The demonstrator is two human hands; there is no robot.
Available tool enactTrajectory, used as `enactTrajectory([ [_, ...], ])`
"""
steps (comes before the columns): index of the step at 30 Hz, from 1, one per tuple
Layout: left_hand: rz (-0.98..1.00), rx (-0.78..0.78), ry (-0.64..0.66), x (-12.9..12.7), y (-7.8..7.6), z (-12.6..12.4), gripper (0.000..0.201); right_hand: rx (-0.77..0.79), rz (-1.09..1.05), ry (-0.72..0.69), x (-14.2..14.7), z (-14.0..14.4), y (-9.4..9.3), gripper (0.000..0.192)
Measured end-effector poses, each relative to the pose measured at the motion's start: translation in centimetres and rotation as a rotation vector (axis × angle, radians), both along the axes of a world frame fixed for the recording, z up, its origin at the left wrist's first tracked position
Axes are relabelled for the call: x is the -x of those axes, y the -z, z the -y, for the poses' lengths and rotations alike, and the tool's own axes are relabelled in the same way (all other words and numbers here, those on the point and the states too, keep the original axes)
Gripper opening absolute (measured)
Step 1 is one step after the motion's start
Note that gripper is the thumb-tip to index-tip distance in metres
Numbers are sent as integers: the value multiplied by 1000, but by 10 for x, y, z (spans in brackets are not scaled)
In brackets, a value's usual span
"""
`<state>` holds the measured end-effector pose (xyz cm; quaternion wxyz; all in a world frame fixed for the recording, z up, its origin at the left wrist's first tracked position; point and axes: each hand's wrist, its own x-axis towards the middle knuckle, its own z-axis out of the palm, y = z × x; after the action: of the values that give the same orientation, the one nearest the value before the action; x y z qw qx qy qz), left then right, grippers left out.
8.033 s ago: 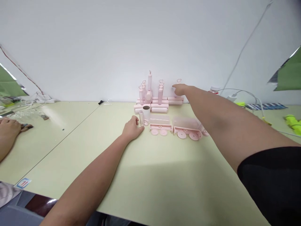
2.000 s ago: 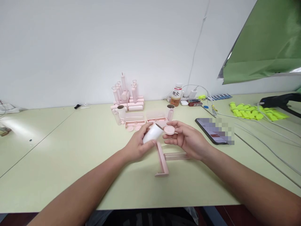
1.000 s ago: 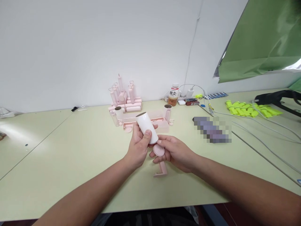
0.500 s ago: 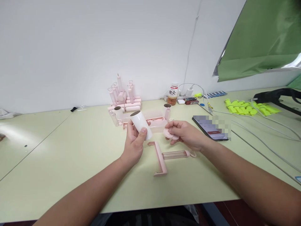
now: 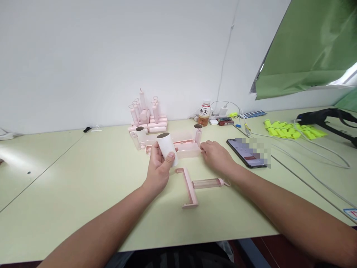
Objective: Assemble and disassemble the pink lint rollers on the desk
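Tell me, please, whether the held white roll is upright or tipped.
Tipped: the left hand holds the white roll slanting, its hollow top leaning leftward.

We find a wide run of bare tabletop (image 5: 69, 178) left of the left forearm (image 5: 111, 216), and another between it and the right forearm (image 5: 279, 197) along the near edge. We note a gap between the left hand (image 5: 159, 165), gripping a tilted white roll (image 5: 167, 147), and the right hand (image 5: 216, 155); on its near side a pink frame (image 5: 191, 189) and handle (image 5: 208, 183) lie low, passable from above. Ahead, we record a clear cover (image 5: 188, 152) and pink tray (image 5: 182, 142) obstructing the way. A narrow strip separates the right hand from the phone (image 5: 245, 154); yellow-green pieces (image 5: 275, 128) lie beyond.
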<state>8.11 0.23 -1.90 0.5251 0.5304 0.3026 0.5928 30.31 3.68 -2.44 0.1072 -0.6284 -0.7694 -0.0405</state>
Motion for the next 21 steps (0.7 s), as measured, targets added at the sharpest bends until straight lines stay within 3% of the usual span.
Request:
enactTrajectory([
  [5,1,11,-8,0,-1,0,56,73,-72,-48,0,2,4,14],
  [13,-26,12,-2,0,-1,0,55,226,-147,-91,-9,12,-8,5],
  [18,-30,19,-3,1,-1,0,57,408,-178,-231,-8,24,-11,11],
  [21,-34,17,-6,1,-1,0,57,355,-175,-279,-2,27,-9,18],
])
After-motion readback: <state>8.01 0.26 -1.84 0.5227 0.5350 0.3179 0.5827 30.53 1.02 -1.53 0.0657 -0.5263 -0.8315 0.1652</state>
